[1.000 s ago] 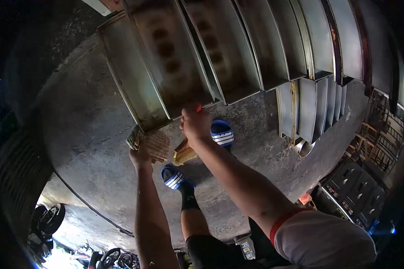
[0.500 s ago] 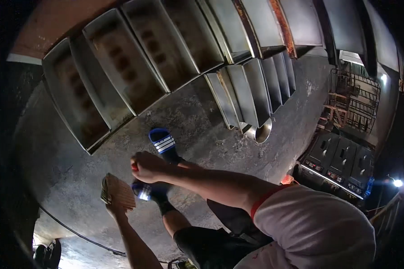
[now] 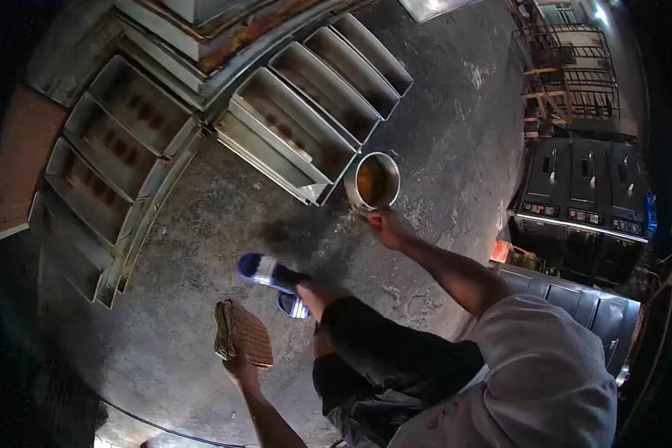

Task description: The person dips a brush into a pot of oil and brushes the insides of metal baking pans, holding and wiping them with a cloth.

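Note:
My left hand [image 3: 240, 367] is closed on the edge of a folded brown, ribbed cloth [image 3: 252, 334], held over the concrete floor at the lower left. Farther out, my right hand [image 3: 393, 228] is closed round something with a small red part [image 3: 375, 221] showing at the fingers. The rest of that item is hidden or too small to tell. Just beyond this hand stands a round metal pot [image 3: 397, 179] with orange-brown content [image 3: 371, 183] inside.
Long metal trays [image 3: 328, 142] with brown stains stand beside the pot. More trays [image 3: 116, 157] are at the left, below a rusty-edged metal structure [image 3: 254, 33]. Black cabinets [image 3: 582, 179] and metal racks [image 3: 590, 67] line the right. My sandalled feet [image 3: 265, 270] are on the floor.
The view has turned and drawn back from the near trays. My right hand has moved out to the pot, which has come nearer in view. My left hand still holds the cloth.

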`<state>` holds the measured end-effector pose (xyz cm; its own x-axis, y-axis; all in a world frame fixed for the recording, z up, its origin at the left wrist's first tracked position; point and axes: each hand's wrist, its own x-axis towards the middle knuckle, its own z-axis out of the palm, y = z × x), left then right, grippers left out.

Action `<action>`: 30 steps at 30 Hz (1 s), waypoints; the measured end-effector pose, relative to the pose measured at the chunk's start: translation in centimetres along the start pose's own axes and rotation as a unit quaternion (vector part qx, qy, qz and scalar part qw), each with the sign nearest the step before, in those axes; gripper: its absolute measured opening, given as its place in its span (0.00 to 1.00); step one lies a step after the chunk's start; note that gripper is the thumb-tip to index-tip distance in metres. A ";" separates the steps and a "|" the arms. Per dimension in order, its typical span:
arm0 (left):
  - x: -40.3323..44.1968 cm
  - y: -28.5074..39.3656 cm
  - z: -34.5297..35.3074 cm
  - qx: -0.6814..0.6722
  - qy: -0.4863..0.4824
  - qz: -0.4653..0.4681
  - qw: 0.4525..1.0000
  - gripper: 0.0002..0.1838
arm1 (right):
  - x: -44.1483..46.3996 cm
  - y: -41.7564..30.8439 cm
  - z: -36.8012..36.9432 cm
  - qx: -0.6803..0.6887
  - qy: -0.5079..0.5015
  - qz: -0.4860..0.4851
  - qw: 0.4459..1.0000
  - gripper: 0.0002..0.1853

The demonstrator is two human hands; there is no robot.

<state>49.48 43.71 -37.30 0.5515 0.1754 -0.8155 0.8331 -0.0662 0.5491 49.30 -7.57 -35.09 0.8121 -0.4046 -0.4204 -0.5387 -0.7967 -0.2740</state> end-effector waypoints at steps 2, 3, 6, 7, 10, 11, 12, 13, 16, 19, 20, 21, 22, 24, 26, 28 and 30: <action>-3.8 -1.1 1.9 -0.009 0.009 0.004 1.000 0.28 | 0.6 4.9 -0.5 -0.001 0.032 -0.013 0.999 0.12; -5.3 -2.1 2.7 -0.028 0.023 0.008 0.999 0.27 | 1.2 7.0 -0.7 -0.008 0.064 -0.036 0.997 0.13; -7.6 -6.8 3.5 0.049 0.027 0.017 0.998 0.23 | 4.3 11.9 0.6 -0.032 0.015 0.003 0.999 0.13; -8.6 -7.9 3.8 0.078 -0.001 0.034 0.996 0.22 | 6.0 13.9 2.1 -0.026 0.001 0.006 1.000 0.13; -10.9 -11.5 5.8 0.120 0.034 -0.013 0.992 0.22 | 10.0 20.3 6.9 -0.127 0.051 -0.054 0.989 0.20; -11.5 -12.6 6.5 0.116 0.027 -0.005 0.993 0.21 | 11.1 21.0 7.3 -0.148 0.089 -0.080 0.982 0.19; -11.6 -13.3 7.4 0.214 0.040 -0.021 0.976 0.21 | 12.4 21.6 7.4 -0.141 0.074 -0.072 0.985 0.19; -12.6 -14.1 8.2 0.232 0.039 -0.035 0.971 0.21 | 13.2 22.2 7.3 -0.105 0.050 -0.064 0.991 0.16; -15.1 -11.5 17.2 0.158 0.085 0.017 0.984 0.23 | 13.0 25.4 6.5 0.037 0.038 -0.019 0.998 0.14; -15.4 -15.2 17.4 0.259 0.103 0.052 0.959 0.23 | 11.9 27.5 4.1 0.308 0.002 0.151 0.939 0.16; -15.9 -14.0 19.2 0.275 0.080 0.053 0.957 0.23 | 11.6 29.4 4.3 0.456 0.019 0.167 0.874 0.17; -16.6 -11.5 22.1 0.267 0.091 0.066 0.957 0.23 | 11.3 30.1 2.9 0.548 0.008 0.202 0.812 0.17; -17.5 -8.5 25.3 0.252 0.094 0.059 0.961 0.23 | 10.9 30.4 1.3 0.632 -0.006 0.236 0.738 0.17; -17.9 -6.4 27.9 0.195 0.074 0.048 0.977 0.22 | 10.5 29.2 -2.7 0.698 -0.045 0.219 0.681 0.16; -17.9 -5.6 29.9 0.183 0.093 0.084 0.975 0.22 | 10.9 26.3 -5.8 0.764 -0.092 0.202 0.606 0.13; -17.2 -6.8 30.5 0.107 0.114 0.111 0.981 0.22 | 11.5 21.9 -8.8 0.796 -0.119 0.135 0.577 0.11; -16.9 -7.5 31.1 0.080 0.115 0.111 0.984 0.22 | 12.1 15.4 -11.5 0.755 -0.122 0.047 0.643 0.10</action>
<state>35.20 10.67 -33.33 0.7123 0.3554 -0.6052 0.6988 -0.2789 0.6587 53.36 -29.91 -34.44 0.7999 -0.1892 -0.5696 -0.3364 0.6447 -0.6865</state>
